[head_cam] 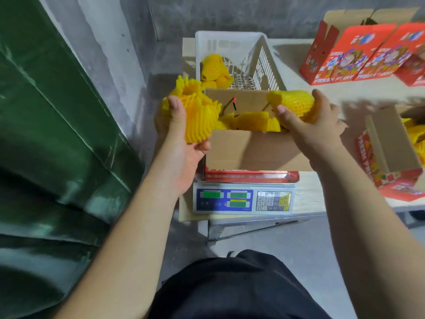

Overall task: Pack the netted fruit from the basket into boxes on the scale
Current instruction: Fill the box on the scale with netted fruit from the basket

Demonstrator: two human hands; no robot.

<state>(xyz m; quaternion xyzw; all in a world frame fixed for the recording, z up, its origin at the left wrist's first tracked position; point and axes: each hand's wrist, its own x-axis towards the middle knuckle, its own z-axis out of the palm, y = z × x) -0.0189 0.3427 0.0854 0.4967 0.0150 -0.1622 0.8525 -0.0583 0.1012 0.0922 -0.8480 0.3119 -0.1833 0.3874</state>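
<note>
Both hands grip netted fruit: the left hand (181,134) holds 2 (197,118) left of the box (253,150); the right hand (315,127) holds 1 (292,102), lying crosswise directly over its opening, likelier in first.

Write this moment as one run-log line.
left hand: holds netted fruit | right hand: holds netted fruit | open box: on scale
</note>
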